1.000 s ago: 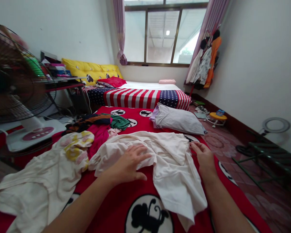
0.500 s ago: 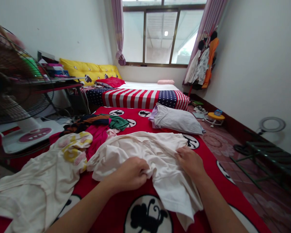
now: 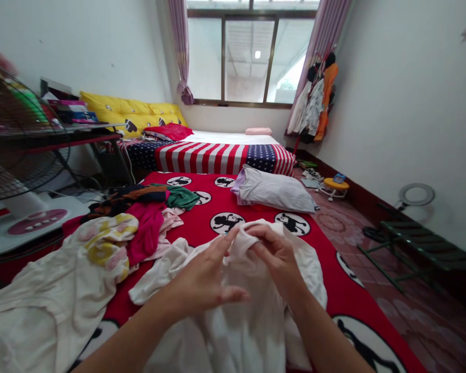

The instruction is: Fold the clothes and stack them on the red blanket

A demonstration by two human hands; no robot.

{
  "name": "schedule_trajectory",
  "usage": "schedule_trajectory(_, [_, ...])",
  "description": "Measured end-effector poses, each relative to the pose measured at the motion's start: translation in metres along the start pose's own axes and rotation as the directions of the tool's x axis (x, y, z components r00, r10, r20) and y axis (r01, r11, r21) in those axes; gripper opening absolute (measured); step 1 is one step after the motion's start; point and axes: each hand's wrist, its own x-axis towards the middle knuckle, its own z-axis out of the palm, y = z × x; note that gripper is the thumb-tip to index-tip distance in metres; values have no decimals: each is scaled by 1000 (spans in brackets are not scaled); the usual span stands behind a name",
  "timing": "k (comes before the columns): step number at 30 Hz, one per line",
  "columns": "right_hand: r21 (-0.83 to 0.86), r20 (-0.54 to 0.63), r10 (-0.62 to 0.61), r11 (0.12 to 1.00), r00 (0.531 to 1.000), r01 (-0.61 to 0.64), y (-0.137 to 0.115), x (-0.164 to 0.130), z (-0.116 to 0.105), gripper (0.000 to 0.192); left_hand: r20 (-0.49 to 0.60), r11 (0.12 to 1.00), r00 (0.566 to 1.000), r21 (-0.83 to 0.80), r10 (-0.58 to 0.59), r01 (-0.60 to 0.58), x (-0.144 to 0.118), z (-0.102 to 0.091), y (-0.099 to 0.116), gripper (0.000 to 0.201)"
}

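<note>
Over at the far left edge stands the floor fan (image 3: 11, 129), its pale base (image 3: 31, 223) just beside the red monkey-print blanket (image 3: 217, 207), angled toward where I sit. Along the blanket's left edge sprawls a cream garment with yellow and pink blotches (image 3: 62, 269), spread loose, and behind it toward the left back corner lies a heap of clothes: a magenta piece (image 3: 147, 228), a green one (image 3: 182, 197) and something dark and orange (image 3: 135, 192), all tumbled together unsorted. Now to the middle: my left hand (image 3: 205, 282) has its fingers spread and mostly straight, thumb out, with the forefinger up against a raised fold of the white garment (image 3: 236, 321); it steadies rather than grips, as I judge it. The white garment is bunched at the near edge of the blanket, partly lifted off it, most of the cloth hanging down toward me. My right hand (image 3: 275, 254) is pinched shut on that same fold, fingertips curled over the top, which is why the cloth peaks there. Further right, near the blanket's back right part, a pale lilac pillow (image 3: 274, 190) lies flat, well apart from my hands. Beyond the right edge, on the tiled floor, stands a green folding rack (image 3: 423, 243).
</note>
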Motion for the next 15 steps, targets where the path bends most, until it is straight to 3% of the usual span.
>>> schedule_trajectory(1, [57,96,16,998,995,-22,-2,-2,7,13,-14,999,1000,-49,-13,12,4,5,-9,95])
schedule_trajectory(3, [122,229,26,991,973,-55,-4,-5,13,14,-59,984,996,-170,-61,50,11,10,-26,74])
schedule_trajectory(6, [92,183,85,990,979,-103,-1,-4,7,22,-176,854,949,-500,-263,144,22,-3,-44,32])
schedule_trajectory(8, [-8,13,144,990,990,-144,4,-1,-5,27,-317,664,839,-745,-441,68,28,-25,-55,19])
schedule_trajectory(10, [-129,-157,156,976,975,-177,10,3,-18,30,-475,525,666,-839,-574,-146,31,-50,-68,14])
schedule_trajectory(11, [-193,-217,143,963,966,-187,12,5,-23,30,-532,499,586,-834,-611,-237,31,-61,-74,16])
schedule_trajectory(13, [-340,-259,139,913,956,-225,15,8,-31,32,-632,557,449,-773,-632,-303,30,-76,-88,32])
schedule_trajectory(14, [-428,-249,155,868,956,-252,15,8,-33,34,-669,624,423,-736,-611,-262,29,-80,-94,39])
schedule_trajectory(15, [-528,-228,185,801,956,-281,14,8,-35,37,-696,699,431,-691,-575,-184,27,-81,-100,44])
